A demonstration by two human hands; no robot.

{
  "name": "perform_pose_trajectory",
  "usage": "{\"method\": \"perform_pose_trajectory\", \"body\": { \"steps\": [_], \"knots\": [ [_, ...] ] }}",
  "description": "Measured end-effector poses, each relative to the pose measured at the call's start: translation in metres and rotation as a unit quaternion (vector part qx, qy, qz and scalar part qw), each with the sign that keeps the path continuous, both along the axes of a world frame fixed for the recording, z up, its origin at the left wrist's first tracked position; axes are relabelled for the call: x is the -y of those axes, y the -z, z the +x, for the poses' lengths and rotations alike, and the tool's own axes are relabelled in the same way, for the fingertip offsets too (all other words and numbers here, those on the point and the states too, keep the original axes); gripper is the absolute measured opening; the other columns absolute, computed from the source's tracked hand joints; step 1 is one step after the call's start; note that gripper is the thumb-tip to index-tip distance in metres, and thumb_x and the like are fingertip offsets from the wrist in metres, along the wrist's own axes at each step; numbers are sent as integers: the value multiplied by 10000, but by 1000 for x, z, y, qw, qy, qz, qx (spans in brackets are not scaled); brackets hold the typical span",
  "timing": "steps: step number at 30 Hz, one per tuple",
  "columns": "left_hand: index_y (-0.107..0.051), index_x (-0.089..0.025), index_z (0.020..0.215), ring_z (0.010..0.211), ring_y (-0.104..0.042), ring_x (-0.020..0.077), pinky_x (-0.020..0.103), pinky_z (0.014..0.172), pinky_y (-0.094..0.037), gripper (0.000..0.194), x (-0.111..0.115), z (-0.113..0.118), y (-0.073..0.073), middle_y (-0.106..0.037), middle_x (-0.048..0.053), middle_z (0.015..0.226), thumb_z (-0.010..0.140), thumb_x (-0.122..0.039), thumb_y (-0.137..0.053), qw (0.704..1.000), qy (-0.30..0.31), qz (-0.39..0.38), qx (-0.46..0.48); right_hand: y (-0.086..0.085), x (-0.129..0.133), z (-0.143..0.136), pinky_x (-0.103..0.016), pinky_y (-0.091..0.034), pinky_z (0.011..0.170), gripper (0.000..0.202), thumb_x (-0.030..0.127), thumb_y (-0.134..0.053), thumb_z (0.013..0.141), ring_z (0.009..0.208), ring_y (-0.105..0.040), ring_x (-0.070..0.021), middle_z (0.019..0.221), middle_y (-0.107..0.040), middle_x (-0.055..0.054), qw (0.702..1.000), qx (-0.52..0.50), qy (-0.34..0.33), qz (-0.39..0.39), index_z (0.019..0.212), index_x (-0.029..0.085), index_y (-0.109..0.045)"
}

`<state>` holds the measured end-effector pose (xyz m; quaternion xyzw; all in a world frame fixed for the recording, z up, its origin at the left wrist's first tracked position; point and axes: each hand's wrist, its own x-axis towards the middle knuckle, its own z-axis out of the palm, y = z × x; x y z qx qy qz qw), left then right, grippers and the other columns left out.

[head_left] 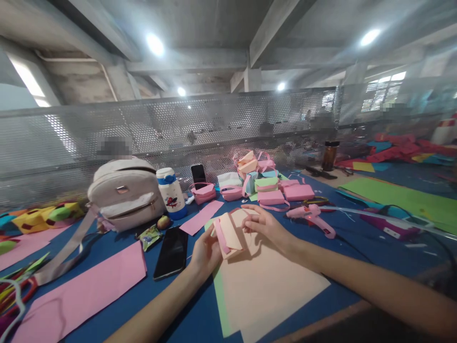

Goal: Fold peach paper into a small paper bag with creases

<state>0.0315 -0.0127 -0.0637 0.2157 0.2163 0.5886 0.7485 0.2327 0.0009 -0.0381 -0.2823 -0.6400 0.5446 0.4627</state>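
A small peach paper handbag with a pink strip along its left side is tilted above a large peach sheet. My left hand grips the bag from its left side. Close to the bag's upper right edge, my right hand is closed in a pinch, fingertips drawn together; a thin strip seems to be at them, too unclear to name. Under the peach sheet a green sheet sticks out. Right of my right hand lies a pink glue gun with a small red light.
Several small paper bags stand at the back. To the left are a backpack, a bottle, a black phone and pink sheets. A purple box and green sheets lie right. A perforated metal screen closes the rear.
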Motion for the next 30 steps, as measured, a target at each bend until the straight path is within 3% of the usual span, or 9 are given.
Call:
{"method": "perform_pose_trajectory", "body": {
  "steps": [5, 12, 19, 24, 27, 30],
  "knots": [
    [-556, -99, 1289, 1009, -696, 310, 467, 968, -492, 393, 0, -1, -1, -726, 158, 1065, 963, -309, -500, 999, -19, -33, 3, -23, -14, -14, -298, -505, 715, 460, 356, -640, 842, 747, -609, -146, 813, -593, 16, 997, 30, -3, 71, 1252, 227, -477],
    [-612, -131, 1018, 712, -707, 204, 328, 738, -574, 384, -1, -1, 0, -693, 97, 778, 1032, -405, -343, 997, -42, -67, 0, -62, -41, -34, -272, -475, 656, 401, 214, -549, 844, 667, -587, -146, 707, -580, 42, 959, 182, -13, 218, 1242, 187, -513],
    [-483, -146, 1154, 959, -726, 297, 411, 802, -598, 358, 2, 1, -5, -644, 213, 1114, 1028, -449, -339, 993, -55, -99, -18, -107, -52, -33, -255, -369, 657, 405, 131, -569, 841, 778, -599, -186, 859, -675, -28, 840, 388, 107, 363, 1243, 181, -567],
    [-437, -114, 1265, 1027, -705, 329, 398, 804, -601, 402, 2, 2, -6, -604, 251, 1192, 1026, -429, -365, 994, -55, -97, -23, -123, -80, -36, -289, -420, 744, 348, 100, -507, 920, 931, -655, -226, 986, -715, -79, 750, 495, 151, 411, 1245, 194, -587],
    [-427, -112, 1316, 1050, -695, 326, 408, 829, -595, 422, 4, 2, -6, -611, 245, 1190, 1028, -416, -370, 995, -48, -89, -24, -125, -101, -39, -375, -500, 846, 248, 218, -558, 965, 1006, -644, -229, 1117, -675, -83, 710, 540, 160, 422, 1205, 175, -605],
    [-414, -106, 1356, 1068, -688, 319, 420, 871, -581, 440, 6, 2, -7, -608, 248, 1215, 1027, -398, -391, 996, -37, -77, -28, -132, -119, -42, -441, -541, 878, 295, 347, -600, 963, 1024, -635, -223, 1204, -624, -86, 683, 569, 168, 427, 1193, 162, -606]
  ]
}}
